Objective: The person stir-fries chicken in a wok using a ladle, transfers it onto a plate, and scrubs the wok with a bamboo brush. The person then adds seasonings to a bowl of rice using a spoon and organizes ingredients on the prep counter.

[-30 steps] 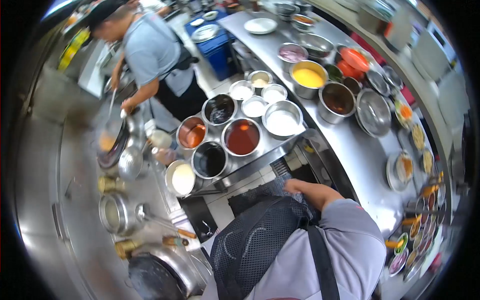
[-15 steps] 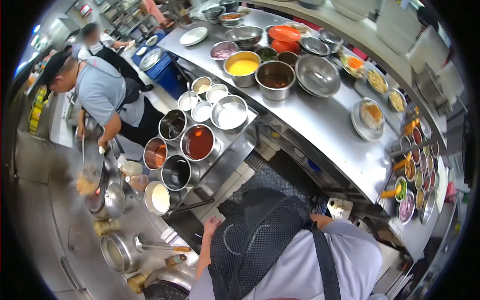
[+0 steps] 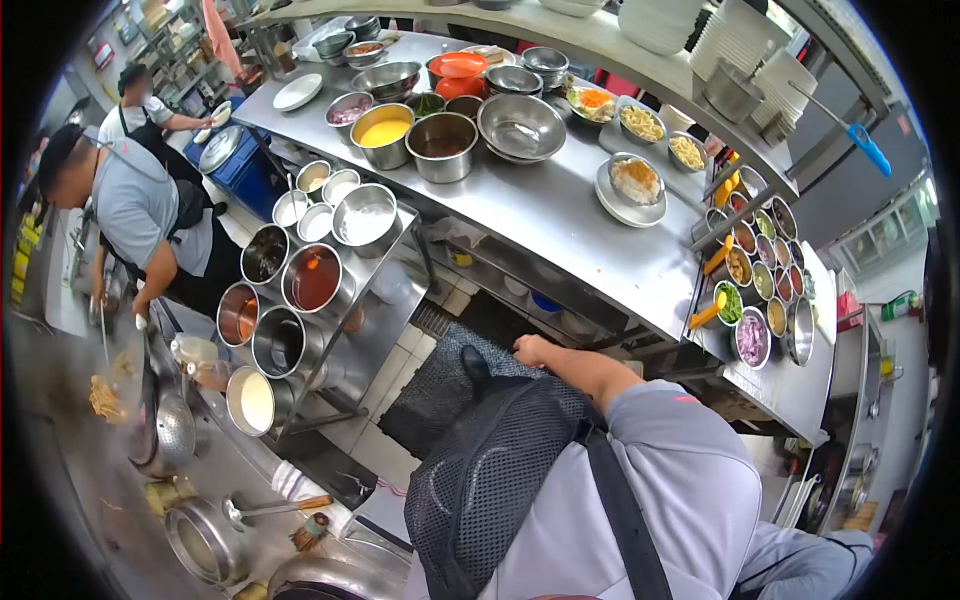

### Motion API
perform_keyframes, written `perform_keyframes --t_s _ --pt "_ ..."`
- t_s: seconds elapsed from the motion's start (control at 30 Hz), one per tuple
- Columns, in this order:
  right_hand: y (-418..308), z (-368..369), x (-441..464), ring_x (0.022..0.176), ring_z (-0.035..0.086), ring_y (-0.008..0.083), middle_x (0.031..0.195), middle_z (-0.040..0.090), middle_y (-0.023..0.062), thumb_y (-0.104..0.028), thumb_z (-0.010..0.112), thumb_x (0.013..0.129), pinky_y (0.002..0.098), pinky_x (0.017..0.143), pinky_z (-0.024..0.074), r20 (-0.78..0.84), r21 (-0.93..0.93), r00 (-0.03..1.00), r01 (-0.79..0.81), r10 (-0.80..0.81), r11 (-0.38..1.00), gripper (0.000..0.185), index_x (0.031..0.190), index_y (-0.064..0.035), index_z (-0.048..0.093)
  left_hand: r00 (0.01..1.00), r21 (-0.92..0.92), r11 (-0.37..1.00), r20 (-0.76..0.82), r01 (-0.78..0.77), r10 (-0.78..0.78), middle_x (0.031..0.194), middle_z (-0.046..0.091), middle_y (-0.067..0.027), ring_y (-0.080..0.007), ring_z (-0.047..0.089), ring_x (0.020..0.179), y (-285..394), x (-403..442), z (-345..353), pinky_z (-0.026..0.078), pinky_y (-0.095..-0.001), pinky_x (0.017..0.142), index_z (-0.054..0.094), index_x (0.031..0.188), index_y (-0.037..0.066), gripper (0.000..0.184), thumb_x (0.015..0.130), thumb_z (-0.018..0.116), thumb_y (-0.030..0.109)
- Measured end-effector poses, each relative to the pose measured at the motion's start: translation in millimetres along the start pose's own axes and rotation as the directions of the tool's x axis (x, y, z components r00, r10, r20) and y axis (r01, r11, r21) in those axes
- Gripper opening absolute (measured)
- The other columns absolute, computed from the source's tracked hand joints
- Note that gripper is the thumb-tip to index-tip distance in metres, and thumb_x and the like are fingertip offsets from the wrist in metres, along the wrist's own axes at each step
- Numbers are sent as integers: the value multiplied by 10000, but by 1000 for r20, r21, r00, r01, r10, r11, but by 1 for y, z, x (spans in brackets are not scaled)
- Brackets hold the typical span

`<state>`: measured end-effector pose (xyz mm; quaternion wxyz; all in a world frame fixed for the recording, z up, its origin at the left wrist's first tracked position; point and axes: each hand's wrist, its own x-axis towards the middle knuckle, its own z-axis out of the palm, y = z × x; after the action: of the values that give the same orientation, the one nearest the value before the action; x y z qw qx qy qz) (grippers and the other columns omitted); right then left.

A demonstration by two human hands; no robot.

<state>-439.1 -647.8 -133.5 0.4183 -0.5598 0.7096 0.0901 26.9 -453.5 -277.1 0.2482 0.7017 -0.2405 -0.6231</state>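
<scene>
My right hand (image 3: 532,350) is stretched forward over the dark floor mat (image 3: 425,400), near the lower shelf of the long steel counter (image 3: 610,270). Its fingers look curled in, and I see nothing in them. My left hand is out of view, hidden below the black mesh cap (image 3: 500,470). Left of the mat stands a low steel stand with pots: a cream-coloured sauce pot (image 3: 257,400), a dark sauce pot (image 3: 280,340) and a red sauce pot (image 3: 312,278). On the counter are a pot of yellow liquid (image 3: 384,132) and a plate with a bowl of rice (image 3: 634,182).
A co-worker (image 3: 140,210) handles a wok at the left, and another person (image 3: 145,115) stands behind. A ladle (image 3: 275,507) and a brush (image 3: 310,532) lie by the stove. Topping containers (image 3: 752,340) stand right. A grey-shirted person (image 3: 805,560) is at lower right.
My view has turned to the right. My left hand has gone out of sight, and my right hand has come forward into view. A grey-shirted person now shows at lower right.
</scene>
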Motion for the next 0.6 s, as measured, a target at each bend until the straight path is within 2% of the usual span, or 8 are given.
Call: perform_keyframes --t_s 0.07,0.13,0.27,0.33,0.37,0.4,0.47,0.6 --pt "-39 -4 -23 715 687 271 841 695 146 -247 536 819 397 643 568 138 11 990 7 -9 1000 426 1214 -109 617 1000 61 998 19 -18 17 1038 648 -145 -209 633 873 5 0 4 511 -331 809 537 1149 -34 446 808 733 175" --pt "-26 45 2 901 669 310 985 691 165 -280 571 816 421 821 528 -73 -82 894 436 -442 896 411 1168 -80 640 999 106 993 29 -43 40 1036 647 -144 -208 632 873 16 1 8 510 -329 807 538 1147 -34 444 808 735 174" --pt "-19 60 7 1039 620 334 1089 669 169 -311 591 816 417 931 467 96 89 861 492 -499 866 405 1125 -58 659 996 181 979 18 -94 92 1032 646 -141 -204 631 873 42 6 21 510 -325 804 538 1144 -32 442 806 738 172" --pt "-2 49 25 1032 626 335 1102 665 160 -318 596 820 419 910 482 214 55 759 619 -615 784 399 1119 -61 661 992 200 972 4 -123 124 1031 645 -140 -202 630 872 60 11 31 510 -323 802 538 1142 -31 441 806 740 172" --pt "4 39 24 1066 612 332 1152 647 156 -308 584 829 423 916 479 236 68 869 431 -434 900 398 1132 -60 659 990 213 967 1 -138 141 1030 644 -139 -201 630 872 69 13 37 510 -322 801 538 1141 -30 440 806 741 171" --pt "11 22 18 1066 612 332 1152 647 156 -308 584 829 423 916 479 228 69 870 434 -438 898 398 1132 -60 659 987 226 962 -5 -155 160 1029 644 -138 -200 629 872 80 15 45 510 -321 801 538 1140 -30 440 805 742 171" --pt "34 -11 5 1061 612 342 1148 647 170 -305 572 831 427 913 483 166 -25 964 215 -208 976 407 1134 -48 657 979 247 950 -14 -192 201 1027 643 -137 -199 628 872 101 18 61 510 -319 799 538 1138 -29 439 805 743 170" --pt "118 -14 15 1084 592 367 1162 630 202 -304 561 833 433 928 478 -6 72 994 110 -110 991 412 1127 -30 653 948 343 896 -47 -281 316 1024 641 -134 -195 627 872 154 22 96 510 -315 796 539 1134 -27 436 804 747 168"
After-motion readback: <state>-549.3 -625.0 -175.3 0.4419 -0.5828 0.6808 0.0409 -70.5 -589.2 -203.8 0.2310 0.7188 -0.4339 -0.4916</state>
